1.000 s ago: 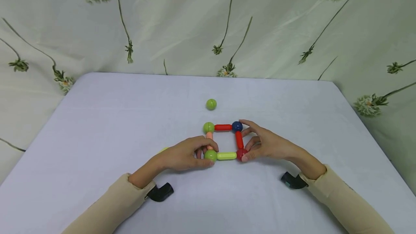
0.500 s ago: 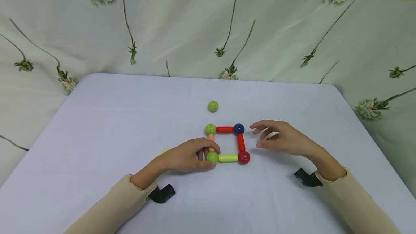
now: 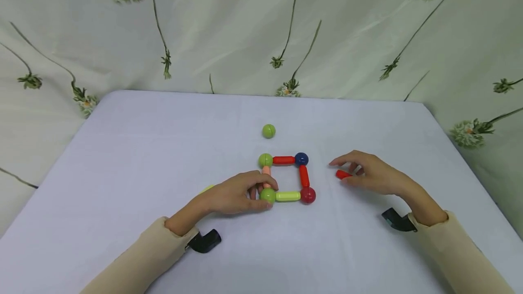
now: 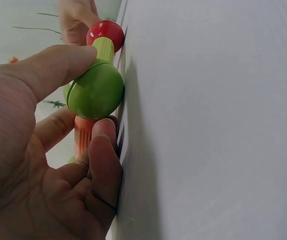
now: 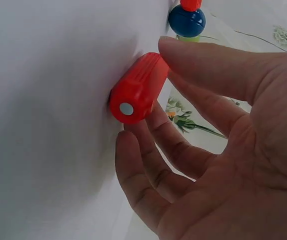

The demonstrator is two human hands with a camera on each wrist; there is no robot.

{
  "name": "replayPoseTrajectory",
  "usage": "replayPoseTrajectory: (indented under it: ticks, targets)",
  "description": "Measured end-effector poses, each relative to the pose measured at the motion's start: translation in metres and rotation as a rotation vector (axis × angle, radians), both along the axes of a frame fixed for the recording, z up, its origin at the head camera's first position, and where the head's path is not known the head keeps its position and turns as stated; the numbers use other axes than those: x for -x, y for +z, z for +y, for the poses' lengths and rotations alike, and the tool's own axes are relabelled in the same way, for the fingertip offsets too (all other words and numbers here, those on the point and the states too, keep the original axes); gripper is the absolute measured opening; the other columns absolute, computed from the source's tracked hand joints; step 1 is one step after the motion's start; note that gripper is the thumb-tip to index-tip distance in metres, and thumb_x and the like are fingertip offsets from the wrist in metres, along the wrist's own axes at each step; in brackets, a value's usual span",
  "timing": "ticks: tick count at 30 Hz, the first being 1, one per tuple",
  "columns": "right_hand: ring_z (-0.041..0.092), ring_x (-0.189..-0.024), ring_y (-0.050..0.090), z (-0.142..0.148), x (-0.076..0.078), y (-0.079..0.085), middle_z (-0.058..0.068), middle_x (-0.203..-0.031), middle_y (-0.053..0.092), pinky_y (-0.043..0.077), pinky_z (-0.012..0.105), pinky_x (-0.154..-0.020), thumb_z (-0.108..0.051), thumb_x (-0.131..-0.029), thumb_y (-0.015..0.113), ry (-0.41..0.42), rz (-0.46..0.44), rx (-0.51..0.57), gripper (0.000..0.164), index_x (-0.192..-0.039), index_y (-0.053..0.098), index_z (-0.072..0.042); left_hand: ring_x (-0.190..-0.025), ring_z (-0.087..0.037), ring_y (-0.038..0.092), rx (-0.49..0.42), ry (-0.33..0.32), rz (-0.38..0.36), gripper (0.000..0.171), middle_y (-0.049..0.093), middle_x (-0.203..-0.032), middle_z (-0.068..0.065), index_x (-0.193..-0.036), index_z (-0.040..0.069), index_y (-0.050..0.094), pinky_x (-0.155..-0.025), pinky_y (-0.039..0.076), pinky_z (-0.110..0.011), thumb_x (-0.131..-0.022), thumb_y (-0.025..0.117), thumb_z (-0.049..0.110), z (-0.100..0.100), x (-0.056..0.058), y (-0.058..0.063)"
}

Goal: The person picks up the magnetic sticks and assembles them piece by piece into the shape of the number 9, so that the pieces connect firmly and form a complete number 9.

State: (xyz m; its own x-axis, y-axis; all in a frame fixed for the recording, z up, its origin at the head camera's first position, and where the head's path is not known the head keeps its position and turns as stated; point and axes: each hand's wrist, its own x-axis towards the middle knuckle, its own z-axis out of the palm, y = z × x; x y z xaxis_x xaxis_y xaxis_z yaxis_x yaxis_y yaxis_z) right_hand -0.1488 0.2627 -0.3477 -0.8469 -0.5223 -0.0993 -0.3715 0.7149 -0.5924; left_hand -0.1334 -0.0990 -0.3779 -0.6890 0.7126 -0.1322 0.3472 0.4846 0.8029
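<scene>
Loose red rod sits, in the head view, between the thumb and fingers of the right hand, one end poking out; the index finger reaches past it, apart from the rod. Left of it, well clear of those fingers, is a square of rods and balls. The left hand curls thumb and fingers about the square's near green ball.

In the left wrist view, that thumb bends over the top of the green ball, with fingertips underneath beside the orange rod; the red ball lies beyond.

In the right wrist view, the thumb tip touches one side of the rod and the other fingers curl behind and below it, somewhat spread; how firmly they pinch cannot be told. The blue ball shows past the thumb.
</scene>
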Motion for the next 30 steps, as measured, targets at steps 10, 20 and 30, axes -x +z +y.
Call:
replayPoseTrajectory:
  ticks: [10,20,30]
  targets:
    - [0.020,-0.102,0.061,0.005,0.002,0.003,0.005,-0.120,0.063,0.053,0.035,-0.086,-0.008,-0.092,0.068,0.004,-0.113,-0.043,0.041,-0.131,0.064,-0.019,-0.089,-0.013,0.055,0.012,0.011,0.006,0.034,0.055,-0.102,0.004,-0.123,0.019,0.063,-0.077,0.049,-0.023,-0.091,0.074,0.022,0.002,0.001,0.001]
    - [0.020,-0.103,0.064,0.004,0.005,0.000,0.005,-0.116,0.064,0.056,0.036,-0.091,-0.006,-0.093,0.068,0.015,-0.117,-0.002,0.033,-0.124,0.066,-0.015,-0.089,-0.013,0.055,0.001,-0.005,0.022,0.034,0.055,-0.102,0.004,-0.123,0.019,0.063,-0.077,0.050,-0.023,-0.091,0.074,0.023,0.000,0.002,0.000]
    - [0.018,-0.101,0.063,-0.007,0.002,0.000,0.004,-0.112,0.065,0.057,0.036,-0.091,-0.007,-0.093,0.067,0.003,-0.157,0.056,0.029,-0.121,0.064,-0.011,-0.089,-0.013,0.055,-0.004,0.002,0.020,0.034,0.055,-0.103,0.004,-0.124,0.019,0.063,-0.077,0.049,-0.023,-0.091,0.074,0.025,0.000,0.000,-0.002]
